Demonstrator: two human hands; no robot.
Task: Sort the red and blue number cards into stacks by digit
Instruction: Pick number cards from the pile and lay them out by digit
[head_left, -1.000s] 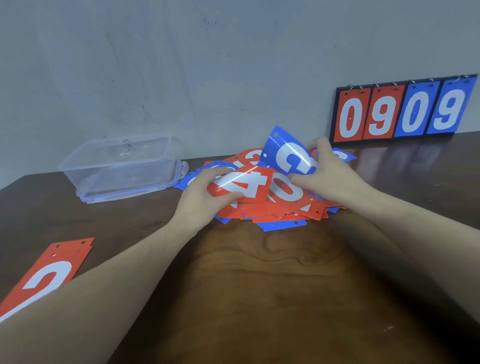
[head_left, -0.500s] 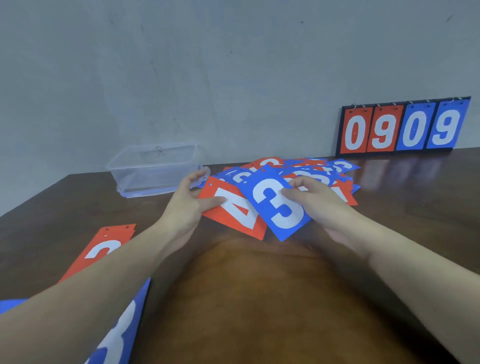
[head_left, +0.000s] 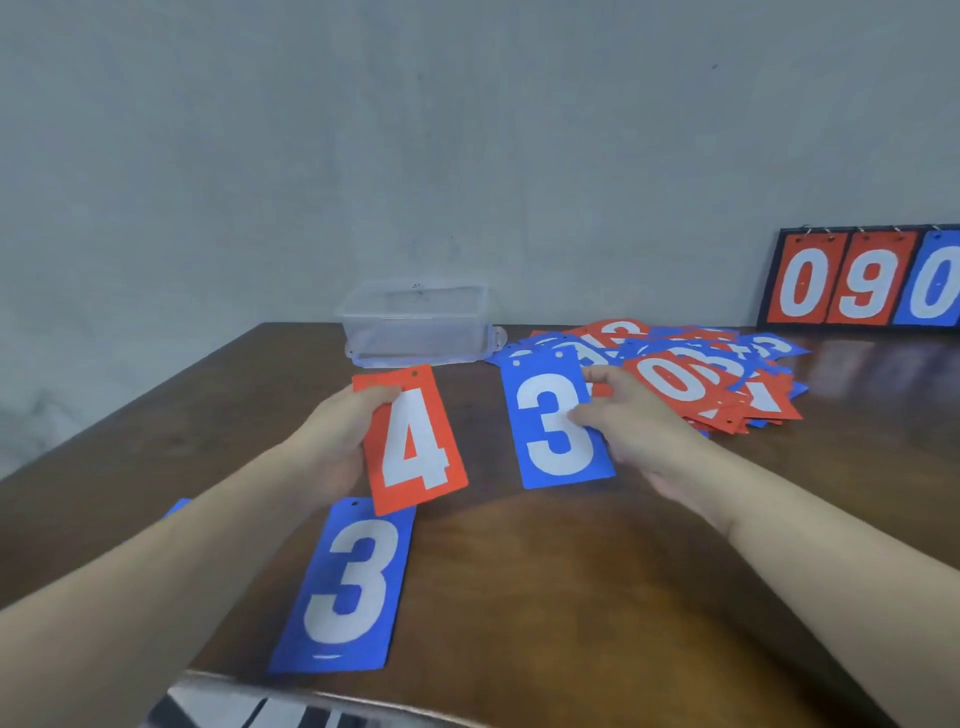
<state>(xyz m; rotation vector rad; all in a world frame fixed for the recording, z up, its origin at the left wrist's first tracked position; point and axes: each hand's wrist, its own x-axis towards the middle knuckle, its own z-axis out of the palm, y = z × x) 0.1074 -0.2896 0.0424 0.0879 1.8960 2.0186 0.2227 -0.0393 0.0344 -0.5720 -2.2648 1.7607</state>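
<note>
My left hand (head_left: 332, 436) grips a red card with a white 4 (head_left: 413, 441) by its left edge, upright above the table. My right hand (head_left: 631, 421) pinches a blue card with a white 3 (head_left: 553, 418) by its right edge, thumb on the digit. Another blue 3 card (head_left: 345, 584) lies flat on the table near the front edge, under my left forearm's side. A loose heap of red and blue number cards (head_left: 680, 376) lies behind my right hand.
A clear plastic box (head_left: 415, 325) stands at the back of the brown table (head_left: 571, 597). A flip scoreboard (head_left: 862, 278) showing 0, 9, 0 leans against the wall at the far right. A sliver of blue card (head_left: 176, 506) shows beside my left arm.
Both hands have drawn apart and toward me. The red 4 has moved left and the blue 3 now stands upright, clear of the heap. The view has swung left.
</note>
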